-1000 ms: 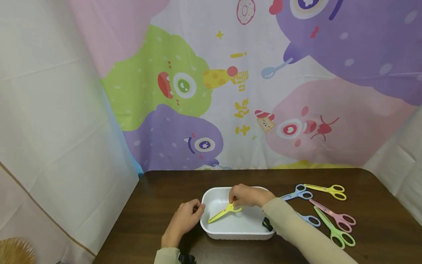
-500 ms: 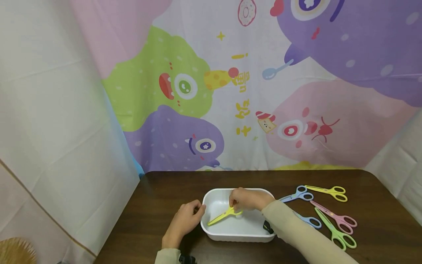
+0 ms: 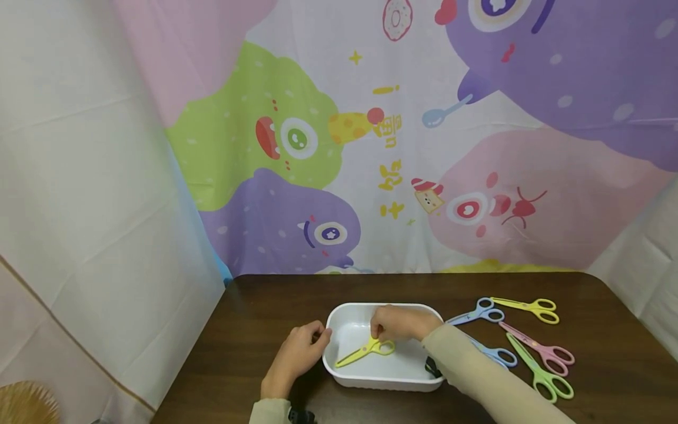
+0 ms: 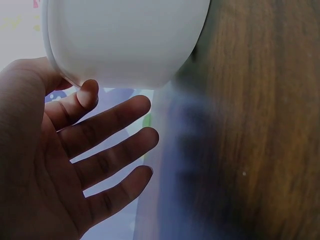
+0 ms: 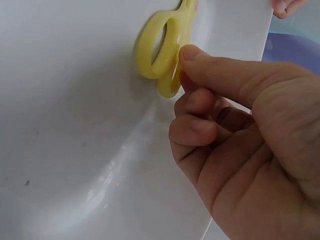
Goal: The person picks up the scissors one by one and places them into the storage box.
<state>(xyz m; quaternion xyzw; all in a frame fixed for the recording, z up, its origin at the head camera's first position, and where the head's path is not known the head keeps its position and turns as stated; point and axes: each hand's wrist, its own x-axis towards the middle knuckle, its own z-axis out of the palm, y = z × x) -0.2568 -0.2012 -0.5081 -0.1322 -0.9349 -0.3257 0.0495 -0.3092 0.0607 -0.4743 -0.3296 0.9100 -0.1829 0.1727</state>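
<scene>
Inside a white plastic tray [image 3: 413, 386] lies a pair of yellow scissors [image 3: 365, 351], blades toward the tray's left end. My right hand [image 3: 399, 322] reaches in over the far side and pinches one handle loop of the scissors [image 5: 150, 60] between thumb and index finger; its other fingers are curled into the palm. At the tray's left end my left hand [image 3: 299, 353] pinches the rim. In the left wrist view that hand [image 4: 95, 145] has thumb and index finger at the edge of the tray [image 4: 125, 45], the other fingers spread below.
Right of the tray on the dark wooden table [image 3: 254, 294] lie blue scissors [image 3: 479, 311], a second blue pair [image 3: 498, 353] partly behind the sleeve, yellow scissors [image 3: 529, 306], pink scissors [image 3: 540, 347] and green scissors [image 3: 540, 371]. A printed cartoon curtain [image 3: 392, 235] hangs behind.
The yellow scissors in the tray have tilted down and shifted slightly right, so their handles show more fully beneath the right hand. The left hand stays at the rim.
</scene>
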